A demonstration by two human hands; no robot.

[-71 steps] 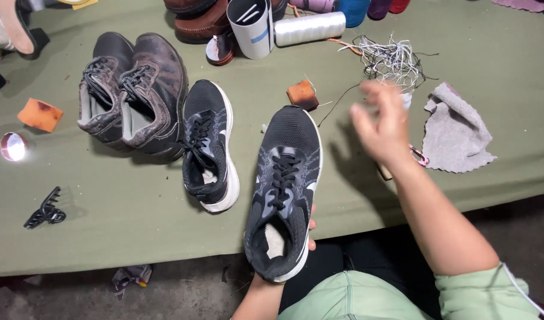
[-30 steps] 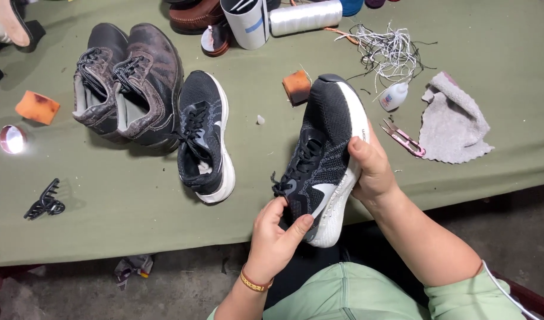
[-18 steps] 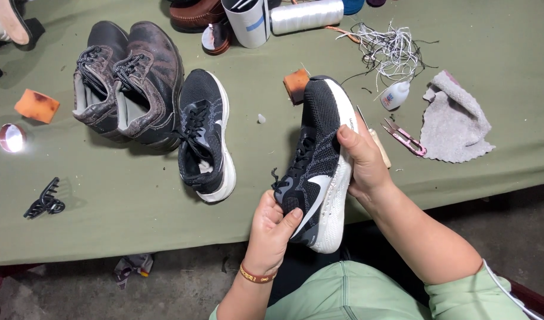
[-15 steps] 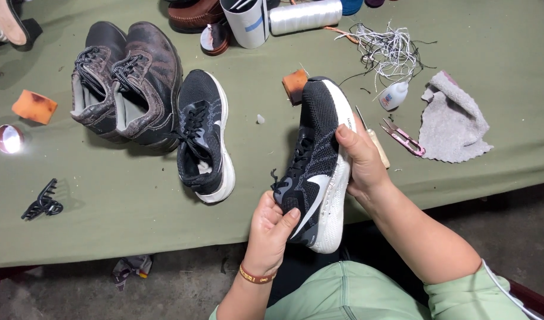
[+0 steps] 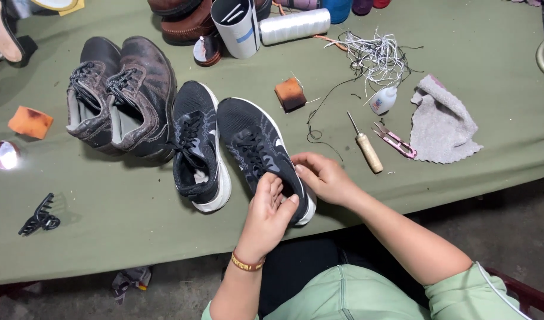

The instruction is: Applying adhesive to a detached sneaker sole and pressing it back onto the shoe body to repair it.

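1. Green-covered table (image 5: 106, 249) carried everything; I sat at its near edge.
2. Pair of worn brown shoes (image 5: 120, 98) stood at far left, touching each other.
3. Black sneaker on the table (image 5: 198, 148) lay just right of them, toe away from me.
4. Second black sneaker (image 5: 254, 142), the one I handled, lay sole-down just beside its mate, heel at the table's near edge. Long axis ran from toe at far left to heel at near right, straight toward my hands.
5. My left hand (image 5: 267, 216) was curled over the heel collar, fingers closed on it.
6. My right hand (image 5: 325, 178) pinched the collar's right side, fingers partly closed; both hands equally near.
7. Grey cloth (image 5: 447, 121) lay well right, untouched.
8. Wooden-handled awl (image 5: 367, 148) lay near my right hand.
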